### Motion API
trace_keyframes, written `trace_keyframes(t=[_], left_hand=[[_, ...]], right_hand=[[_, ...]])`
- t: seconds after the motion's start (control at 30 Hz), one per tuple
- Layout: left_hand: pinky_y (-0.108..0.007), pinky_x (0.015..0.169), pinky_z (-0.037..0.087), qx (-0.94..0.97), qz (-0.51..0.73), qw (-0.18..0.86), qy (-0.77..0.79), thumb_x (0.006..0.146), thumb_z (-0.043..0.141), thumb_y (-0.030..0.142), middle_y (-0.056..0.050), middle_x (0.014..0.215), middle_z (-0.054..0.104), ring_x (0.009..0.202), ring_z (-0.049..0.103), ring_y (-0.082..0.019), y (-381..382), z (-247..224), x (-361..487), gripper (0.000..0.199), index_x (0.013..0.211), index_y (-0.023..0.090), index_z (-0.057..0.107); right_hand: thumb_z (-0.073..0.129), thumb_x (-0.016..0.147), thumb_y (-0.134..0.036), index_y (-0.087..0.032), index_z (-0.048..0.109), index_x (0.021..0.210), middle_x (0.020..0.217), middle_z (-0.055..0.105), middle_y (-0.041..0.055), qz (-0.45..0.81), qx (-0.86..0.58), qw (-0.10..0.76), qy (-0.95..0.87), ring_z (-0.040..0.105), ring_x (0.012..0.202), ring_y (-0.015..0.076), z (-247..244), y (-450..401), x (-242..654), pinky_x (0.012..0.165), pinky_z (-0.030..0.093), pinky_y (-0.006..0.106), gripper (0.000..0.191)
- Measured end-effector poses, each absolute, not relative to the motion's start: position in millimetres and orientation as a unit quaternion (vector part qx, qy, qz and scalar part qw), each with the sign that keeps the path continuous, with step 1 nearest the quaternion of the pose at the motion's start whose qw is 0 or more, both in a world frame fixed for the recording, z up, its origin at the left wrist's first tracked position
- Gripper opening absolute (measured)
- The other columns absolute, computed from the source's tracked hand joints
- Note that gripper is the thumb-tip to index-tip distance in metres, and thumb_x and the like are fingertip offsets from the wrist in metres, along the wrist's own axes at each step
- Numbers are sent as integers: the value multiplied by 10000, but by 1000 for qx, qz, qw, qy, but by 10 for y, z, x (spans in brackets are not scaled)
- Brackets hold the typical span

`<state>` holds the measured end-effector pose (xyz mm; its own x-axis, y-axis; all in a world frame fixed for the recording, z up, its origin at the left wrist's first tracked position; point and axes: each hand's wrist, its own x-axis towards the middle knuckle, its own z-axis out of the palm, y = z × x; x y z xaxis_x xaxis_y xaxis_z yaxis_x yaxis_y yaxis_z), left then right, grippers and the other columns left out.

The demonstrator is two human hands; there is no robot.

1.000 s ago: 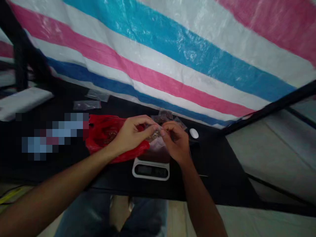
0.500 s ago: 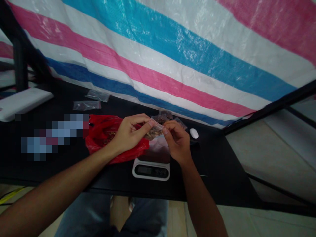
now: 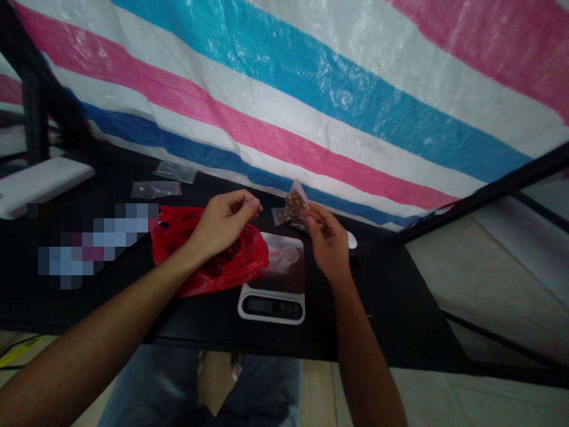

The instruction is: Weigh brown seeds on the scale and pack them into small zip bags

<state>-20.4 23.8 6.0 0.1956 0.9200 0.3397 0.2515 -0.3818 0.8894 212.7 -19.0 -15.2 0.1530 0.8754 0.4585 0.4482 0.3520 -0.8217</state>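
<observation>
Bags at the far left of the black table, anything in them?

Nothing I can see. Two small clear ones lying flat, near a white slab and a blurred patch too smeared to read.

And the left hand?

Fingers curled in, tips drawn close to the thumb, nothing visible between them. It hangs above a red plastic bag, though I can't tell if it's touching.

What's inside the red plastic bag?

Something dark among the folds, hard to say what.

Next along is the kitchen scale?

Yes, with a white rim and a clear cup on top. The cup looks empty, as far as I can tell.

What about the right hand?

Fingers closed on the lower edge of a small clear bag filled with brown bits. That bag is tilted, held above the back of the scale, just beyond the cup.

Anything past that?

A white mouse, partly hidden behind the right hand, almost touching it
</observation>
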Motion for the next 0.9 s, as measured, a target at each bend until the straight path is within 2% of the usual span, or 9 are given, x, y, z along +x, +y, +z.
trace_keyframes(t=[0.1, 0.27, 0.37, 0.43, 0.57, 0.7, 0.77, 0.83, 0.9], left_hand=[[-285, 655, 444, 758, 365, 289, 456, 957, 485, 461, -25, 753, 713, 711, 651, -193, 228, 34, -224, 359, 841, 192, 692], [-340, 642, 447, 831, 88, 173, 522, 939, 448, 429, -72, 782, 753, 751, 710, -284, 269, 67, -327, 349, 795, 233, 697], [-373, 756, 531, 844, 44, 178, 503, 942, 414, 363, -88, 985, 802, 885, 750, -301, 348, 39, -408, 365, 931, 237, 757], [-386, 929, 549, 860, 52, 182, 475, 934, 405, 289, -86, 1194, 787, 1073, 740, -297, 405, -20, -444, 416, 1125, 234, 771], [-400, 1234, 375, 889, 101, 160, 418, 918, 420, 198, -125, 1582, 549, 1460, 510, -285, 448, -171, -442, 590, 1477, 160, 605], [-577, 1270, 285, 858, 142, 124, 478, 975, 472, 355, -209, 1738, 237, 1612, 189, -410, 390, -263, -390, 704, 1625, 102, 381], [-631, 1244, 296, 836, 151, 116, 515, 977, 500, 438, -241, 1748, 156, 1609, 144, -463, 379, -283, -381, 780, 1650, 92, 311], [-610, 1232, 327, 833, 145, 117, 521, 990, 485, 407, -266, 1700, 277, 1577, 258, -453, 405, -283, -399, 704, 1602, 70, 396], [-521, 1200, 400, 841, 137, 129, 506, 971, 465, 266, -255, 1524, 528, 1447, 484, -389, 453, -261, -442, 507, 1414, 62, 603]], right_hand=[[567, 1001, -374, -217, 651, 1370, 1167, 791, 98, 167, -554, 482, -658, 738, 1068, 227, -180, -179, 2186, 919, 570, 367, 409], [527, 973, -307, -150, 691, 1271, 1084, 790, 137, 74, -632, 437, -636, 735, 997, 263, -243, -94, 2498, 894, 573, 405, 374], [597, 881, -230, -125, 721, 1220, 1206, 755, 188, 12, -685, 330, -649, 690, 1121, 320, -330, -38, 2687, 1037, 511, 481, 376], [641, 857, -237, -105, 713, 1243, 1239, 736, 212, -3, -712, 260, -652, 669, 1137, 343, -393, -19, 2734, 1055, 489, 500, 415], [644, 909, -337, -76, 673, 1297, 1232, 715, 231, -53, -751, 238, -614, 657, 1121, 348, -440, -21, 2659, 1021, 488, 482, 469], [632, 944, -438, -96, 738, 1094, 1071, 747, 222, -33, -802, 188, -567, 699, 1024, 340, -372, -45, 2571, 886, 523, 416, 389], [601, 968, -449, -147, 761, 930, 950, 767, 192, 14, -813, 146, -564, 726, 936, 320, -335, -54, 2553, 811, 524, 385, 344], [591, 975, -395, -172, 764, 887, 911, 779, 169, 42, -813, 132, -566, 740, 895, 305, -308, -59, 2538, 770, 519, 367, 296], [594, 971, -352, -176, 768, 933, 943, 791, 160, 40, -814, 145, -562, 748, 914, 302, -288, -63, 2523, 762, 517, 359, 250]])
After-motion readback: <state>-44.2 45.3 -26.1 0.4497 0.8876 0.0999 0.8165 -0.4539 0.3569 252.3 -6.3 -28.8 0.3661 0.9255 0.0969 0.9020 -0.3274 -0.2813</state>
